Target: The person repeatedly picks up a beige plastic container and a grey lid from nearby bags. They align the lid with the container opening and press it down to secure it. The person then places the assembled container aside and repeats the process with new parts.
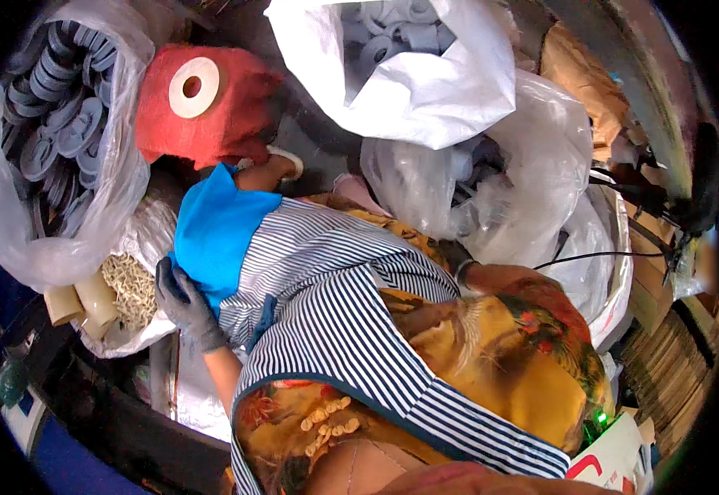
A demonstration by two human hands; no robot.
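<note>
My left hand (pixel 185 305), in a grey glove, is beside a bright blue cloth (pixel 223 235) over my knee. Its fingers are stretched out and slightly apart, their tips close to the cloth's edge; I see nothing in them. On the right, my bare forearm (pixel 495 278) reaches in to my side. My right hand (pixel 452 252) looks dark-gloved and is mostly hidden behind my striped apron (pixel 318 330), so its fingers do not show. Ahead, a flat cream ring (pixel 195 87) with a brown centre lies on a red cloth-covered block (pixel 170 136).
At the far left, a clear plastic bag (pixel 120 194) holds many grey round parts (pixel 67 124). A white sack (pixel 450 99) of grey rings stands ahead, with another clear bag (pixel 533 157) right of it. Cream tubes (pixel 96 301) lie near my left hand. A black cable (pixel 603 256) crosses at right.
</note>
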